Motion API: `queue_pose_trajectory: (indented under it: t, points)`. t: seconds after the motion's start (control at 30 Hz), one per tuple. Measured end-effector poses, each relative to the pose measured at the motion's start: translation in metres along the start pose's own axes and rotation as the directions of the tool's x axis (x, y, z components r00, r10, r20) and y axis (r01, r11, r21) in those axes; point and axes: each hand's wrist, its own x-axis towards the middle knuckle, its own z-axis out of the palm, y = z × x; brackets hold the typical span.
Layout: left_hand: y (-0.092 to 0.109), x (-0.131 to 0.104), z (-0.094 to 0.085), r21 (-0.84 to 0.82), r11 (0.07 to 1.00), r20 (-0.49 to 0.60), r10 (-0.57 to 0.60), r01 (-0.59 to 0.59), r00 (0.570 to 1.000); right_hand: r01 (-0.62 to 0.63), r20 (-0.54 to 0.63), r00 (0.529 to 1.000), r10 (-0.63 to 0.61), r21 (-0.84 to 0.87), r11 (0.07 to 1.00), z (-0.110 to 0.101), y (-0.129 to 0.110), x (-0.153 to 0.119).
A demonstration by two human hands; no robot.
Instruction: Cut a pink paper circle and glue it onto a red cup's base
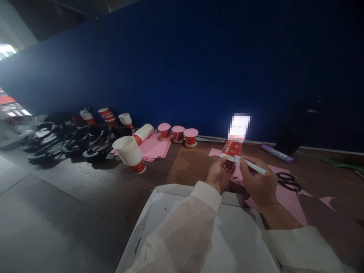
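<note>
My left hand (219, 175) is closed round the lower edge of a red patterned paper cup (232, 148). The cup is tilted, with its pale rim down towards me. In my right hand (258, 185) is a white marker pen (254, 166) with an orange end, gripped like a pencil. The pen's front end is at the cup's rim; whether it touches cannot be made out. Pink paper (287, 199) lies under and beside my right hand, near black-handled scissors (288, 182).
Three red cups topped with pink discs (178, 129) stand by the blue partition (182, 68). Left are stacked paper cups (127, 149), pink sheets (155, 148) and black straps (96, 146). A purple marker (277, 153) lies right, a bright blurred screen (239, 126) behind, a white box (236, 235) nearest me.
</note>
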Motion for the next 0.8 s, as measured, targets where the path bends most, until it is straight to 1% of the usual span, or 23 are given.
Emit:
queue_pose_trajectory:
  t: [0.3,0.5,0.8]
  points:
    - [-0.0002,0.0011,-0.0011,-0.002,1.0,-0.011,-0.001,0.001,1.0,-0.027,0.006,1.0,0.027,-0.006,1.0,0.0009,0.0007,-0.0007]
    - [0.0004,-0.0007,-0.0006,0.0,1.0,0.0,0.005,-0.005,1.0,-0.017,0.013,1.0,0.016,0.007,1.0,-0.0003,-0.0011,-0.0003]
    - [-0.0004,0.0017,-0.0011,0.01,1.0,0.0,0.005,-0.005,1.0,-0.053,0.023,0.998,0.053,0.006,0.999,-0.0017,-0.0027,0.0006]
